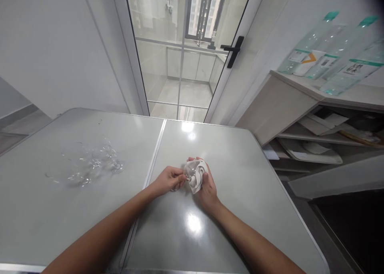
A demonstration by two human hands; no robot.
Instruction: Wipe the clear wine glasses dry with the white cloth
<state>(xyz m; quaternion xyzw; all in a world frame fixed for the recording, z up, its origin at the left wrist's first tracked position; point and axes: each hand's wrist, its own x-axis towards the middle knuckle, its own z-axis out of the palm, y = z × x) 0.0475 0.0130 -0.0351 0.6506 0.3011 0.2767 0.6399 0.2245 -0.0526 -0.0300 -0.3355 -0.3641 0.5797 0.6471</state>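
Over the right half of the table, my left hand (170, 179) pinches the stem of a clear wine glass (190, 168). The glass lies tilted, its bowl toward my right hand (207, 188) and its foot partly showing below my left fingers. A crumpled white cloth (197, 179) is gripped in my right hand and pressed against the bowl. My right fingers wrap round the far side of the bowl, and the thumb rests on the cloth.
Several clear stemmed glasses (93, 164) lie together on the left half of the table (240, 226). A metal seam (156, 152) divides the tabletop. Beyond it stands a glass door (180, 66). At right, a shelf unit (276, 106) carries several plastic bottles (348, 72).
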